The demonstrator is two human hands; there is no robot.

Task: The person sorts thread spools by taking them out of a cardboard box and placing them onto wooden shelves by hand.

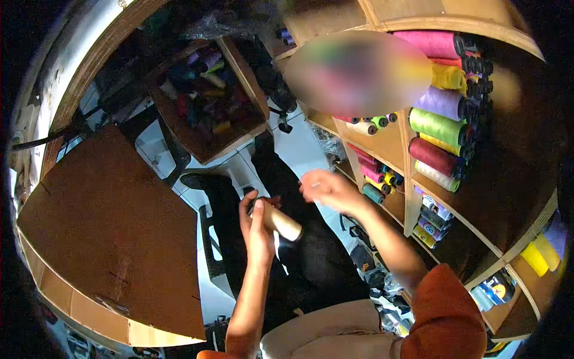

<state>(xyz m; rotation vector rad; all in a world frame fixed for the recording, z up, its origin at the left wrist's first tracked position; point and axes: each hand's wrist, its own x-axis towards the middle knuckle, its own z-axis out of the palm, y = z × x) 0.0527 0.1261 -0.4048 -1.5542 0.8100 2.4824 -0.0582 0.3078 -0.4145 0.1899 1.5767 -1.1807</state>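
My left hand (258, 230) is wrapped round a cream-coloured spool of thread (284, 224). The spool lies tilted above my lap, its lower end pointing right. To the right and a little higher, my right hand (323, 190) is apart from the spool and blurred by motion. Its fingers are curled together; a small pale spot shows at them, but what they pinch, if anything, is too small to make out. Beneath both hands are my legs in black trousers (317, 251).
Wooden shelves (412, 203) on the right hold stacked thread spools (439, 125) in many colours. An open wooden drawer (206, 152) with mixed spools stands ahead. On the left is a brown wooden tabletop (113, 233). White floor tiles (296, 146) show between them.
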